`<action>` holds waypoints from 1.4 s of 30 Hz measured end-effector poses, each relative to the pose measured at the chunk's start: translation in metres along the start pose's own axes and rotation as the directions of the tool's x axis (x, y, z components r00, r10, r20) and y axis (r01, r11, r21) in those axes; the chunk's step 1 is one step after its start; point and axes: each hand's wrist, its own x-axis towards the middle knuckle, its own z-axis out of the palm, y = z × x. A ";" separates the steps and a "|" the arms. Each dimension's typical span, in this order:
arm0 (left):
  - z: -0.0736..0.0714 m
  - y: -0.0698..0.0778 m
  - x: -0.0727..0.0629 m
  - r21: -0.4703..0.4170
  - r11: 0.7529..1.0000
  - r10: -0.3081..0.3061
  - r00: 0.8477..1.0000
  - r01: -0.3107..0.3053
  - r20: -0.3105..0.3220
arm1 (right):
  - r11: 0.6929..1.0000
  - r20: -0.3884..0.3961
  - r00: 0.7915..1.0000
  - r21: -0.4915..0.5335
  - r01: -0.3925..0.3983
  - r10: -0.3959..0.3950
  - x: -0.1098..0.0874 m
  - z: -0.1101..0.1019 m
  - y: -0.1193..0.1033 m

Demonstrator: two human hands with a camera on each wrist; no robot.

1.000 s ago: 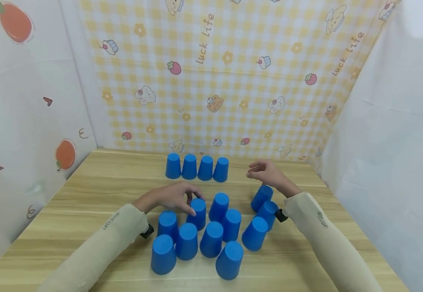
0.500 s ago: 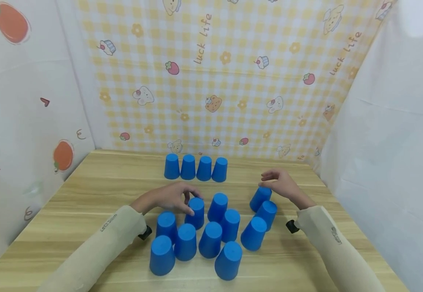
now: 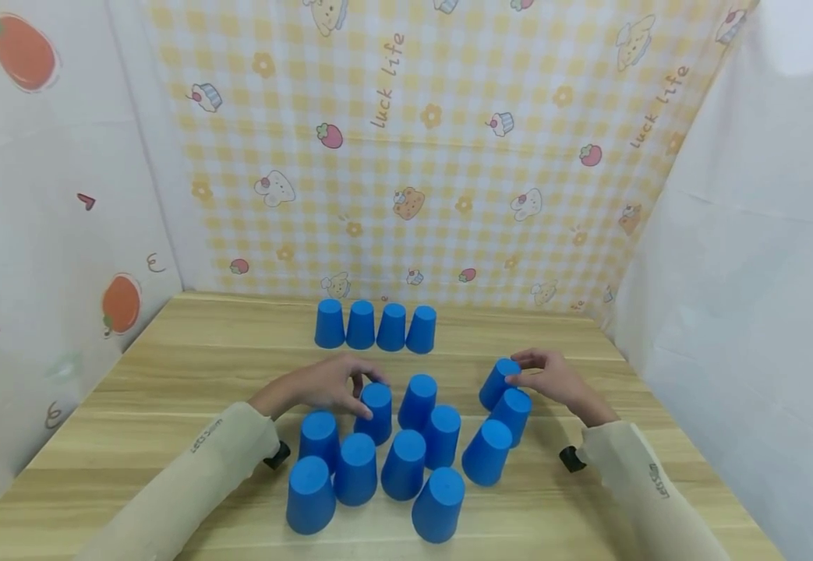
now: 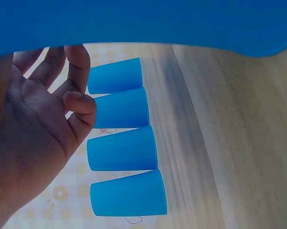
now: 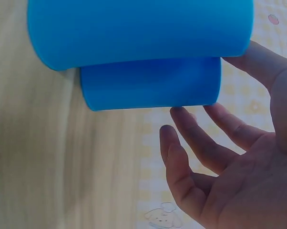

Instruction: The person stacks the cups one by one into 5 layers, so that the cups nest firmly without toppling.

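Upside-down blue plastic cups stand in loose groups on the wooden table. In the head view my left hand (image 3: pixel 331 383) holds one blue cup (image 3: pixel 376 414) near its top, thumb at the front and fingers over the far side. My right hand (image 3: pixel 549 377) has its thumb and fingers round the upper part of the farthest cup (image 3: pixel 499 385) in the right-hand group. In the right wrist view, fingertips (image 5: pixel 178 112) meet that cup's side (image 5: pixel 150 85), while a nearer cup (image 5: pixel 141 31) partly covers it. A close cup (image 4: pixel 143 24) hides the left fingertips in the left wrist view.
At the back a straight row of cups (image 3: pixel 360 326) stands in front of the checked cloth (image 3: pixel 406 156). More cups (image 3: pixel 355 469) crowd the front middle. Two cups (image 3: pixel 488 452) stand close by the right hand's cup. White cloth walls (image 3: pixel 722 273) border the table (image 3: pixel 189 366).
My right hand has moved right and then down toward me, from above the table behind the right-hand group onto its farthest cup. My left hand stays at its cup.
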 end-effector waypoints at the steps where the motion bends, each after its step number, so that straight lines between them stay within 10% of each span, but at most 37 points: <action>1: 0.000 0.000 0.000 -0.005 1.000 -0.004 1.000 0.004 0.000 | 1.000 0.002 1.000 0.000 -0.002 0.002 0.000 0.001 0.001; 42: 0.002 -0.004 0.000 0.002 1.000 -0.019 1.000 0.019 0.001 | 0.997 -0.078 0.995 0.057 -0.057 0.062 0.055 0.014 -0.010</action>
